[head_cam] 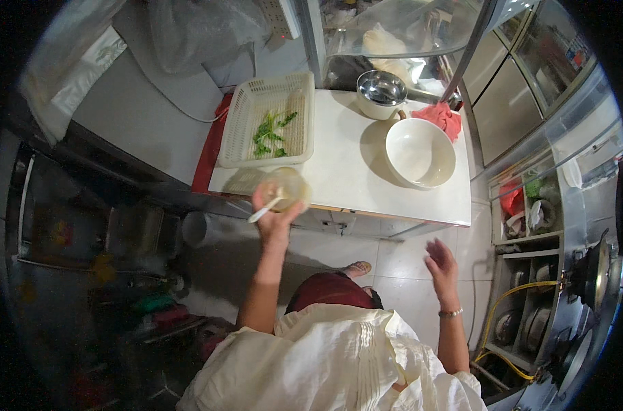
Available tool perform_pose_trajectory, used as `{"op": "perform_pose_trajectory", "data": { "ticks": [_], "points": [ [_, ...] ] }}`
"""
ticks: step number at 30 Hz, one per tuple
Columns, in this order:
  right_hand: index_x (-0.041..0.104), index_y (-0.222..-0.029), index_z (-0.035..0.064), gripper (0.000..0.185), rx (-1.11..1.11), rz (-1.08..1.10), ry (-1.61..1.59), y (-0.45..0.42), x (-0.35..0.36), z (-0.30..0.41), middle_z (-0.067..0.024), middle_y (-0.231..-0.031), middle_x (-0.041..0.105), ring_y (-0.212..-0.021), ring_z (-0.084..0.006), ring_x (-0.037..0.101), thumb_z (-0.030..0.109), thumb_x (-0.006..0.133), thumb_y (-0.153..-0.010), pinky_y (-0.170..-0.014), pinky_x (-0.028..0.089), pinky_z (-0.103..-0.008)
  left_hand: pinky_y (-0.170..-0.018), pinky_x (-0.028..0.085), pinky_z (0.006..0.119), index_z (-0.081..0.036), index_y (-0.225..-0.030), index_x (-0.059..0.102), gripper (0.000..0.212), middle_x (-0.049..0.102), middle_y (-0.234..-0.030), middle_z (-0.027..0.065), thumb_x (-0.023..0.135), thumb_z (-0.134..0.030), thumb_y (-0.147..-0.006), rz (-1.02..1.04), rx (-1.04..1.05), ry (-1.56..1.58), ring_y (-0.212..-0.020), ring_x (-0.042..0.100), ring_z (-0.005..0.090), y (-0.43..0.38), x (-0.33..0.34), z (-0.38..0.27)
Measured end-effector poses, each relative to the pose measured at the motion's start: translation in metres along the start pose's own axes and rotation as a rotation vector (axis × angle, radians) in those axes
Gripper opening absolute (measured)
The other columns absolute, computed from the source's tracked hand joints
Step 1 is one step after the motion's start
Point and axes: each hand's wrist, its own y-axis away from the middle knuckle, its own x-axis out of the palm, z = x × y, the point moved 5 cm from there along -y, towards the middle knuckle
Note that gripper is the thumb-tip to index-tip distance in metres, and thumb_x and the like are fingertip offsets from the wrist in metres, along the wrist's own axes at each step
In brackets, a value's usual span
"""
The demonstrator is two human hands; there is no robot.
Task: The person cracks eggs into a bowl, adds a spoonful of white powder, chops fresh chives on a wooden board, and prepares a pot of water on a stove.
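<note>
My left hand (276,218) grips a small, see-through bowl (291,187), blurred, at the front edge of the white table. A white spoon (264,207) leans out over the bowl's near rim. Just beyond, a cream plastic basket (309,123) holds a few green herb sprigs (269,134). My right hand (441,262) hangs over the floor to the right, fingers apart and nothing in it. Ahead of it on the table stands a large white bowl (419,154), which looks hollow with nothing visible inside.
Behind the large bowl are a metal bowl (382,88) set in a pale pot (378,110) and a red cloth (439,119). A glass panel borders the table's back. At right stand shelves with pans (507,324), a yellow hose (517,288) and a stove side.
</note>
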Motion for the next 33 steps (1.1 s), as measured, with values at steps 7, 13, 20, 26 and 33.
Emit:
{"op": "perform_pose_trajectory", "data": {
  "ticks": [7,13,20,26,33],
  "points": [
    [0.046,-0.116,-0.0062,0.037,0.224,-0.469,-0.054,0.079,-0.071,-0.076,-0.0114,-0.104,0.058,-0.095,-0.0172,0.057,0.01,0.055,-0.085,-0.084,0.045,-0.0272,-0.094,0.04,0.039,-0.003,-0.128,0.025,0.076,0.038,-0.125,0.0166,0.068,0.006,-0.066,-0.428,0.177,-0.153,-0.115,0.041,0.0271,-0.059,-0.131,-0.033],
    [0.047,-0.113,-0.007,0.032,0.189,-0.483,-0.049,0.054,0.009,-0.024,-0.0133,-0.103,0.058,-0.094,-0.0193,0.057,0.008,0.054,-0.085,-0.085,0.045,-0.0301,-0.099,0.034,0.041,-0.003,-0.132,0.024,0.077,0.034,-0.131,0.0167,0.069,-0.003,-0.07,-0.27,0.114,-0.189,-0.118,0.038,0.0287,-0.174,-0.201,0.014],
    [0.047,-0.115,-0.0034,0.031,0.037,-0.302,0.073,0.02,0.112,0.026,-0.012,-0.106,0.057,-0.098,-0.0185,0.056,0.005,0.053,-0.085,-0.086,0.045,-0.0296,-0.09,0.039,0.033,0.003,-0.118,0.043,0.055,0.049,-0.116,0.0141,0.068,-0.003,-0.069,-0.075,0.13,-0.175,-0.107,0.048,0.0236,-0.24,-0.206,0.058],
    [0.049,-0.112,-0.0026,0.028,0.083,-0.366,0.086,0.053,0.117,0.022,-0.0106,-0.101,0.06,-0.094,-0.0154,0.057,0.004,0.053,-0.085,-0.082,0.046,-0.0265,-0.096,0.038,0.038,-0.003,-0.127,0.03,0.073,0.039,-0.126,0.0137,0.066,0.005,-0.064,0.056,0.046,-0.151,-0.113,0.043,0.0256,-0.15,-0.172,0.006],
    [0.051,-0.109,-0.0024,0.026,0.081,-0.512,0.041,0.096,0.092,0.01,-0.0097,-0.098,0.061,-0.091,-0.0146,0.058,0.005,0.055,-0.085,-0.081,0.047,-0.0256,-0.095,0.039,0.041,-0.006,-0.126,0.028,0.084,0.038,-0.124,0.0138,0.074,0.002,-0.057,0.519,-0.094,-0.264,-0.114,0.041,0.0269,-0.036,-0.074,0.007]
  ]
}}
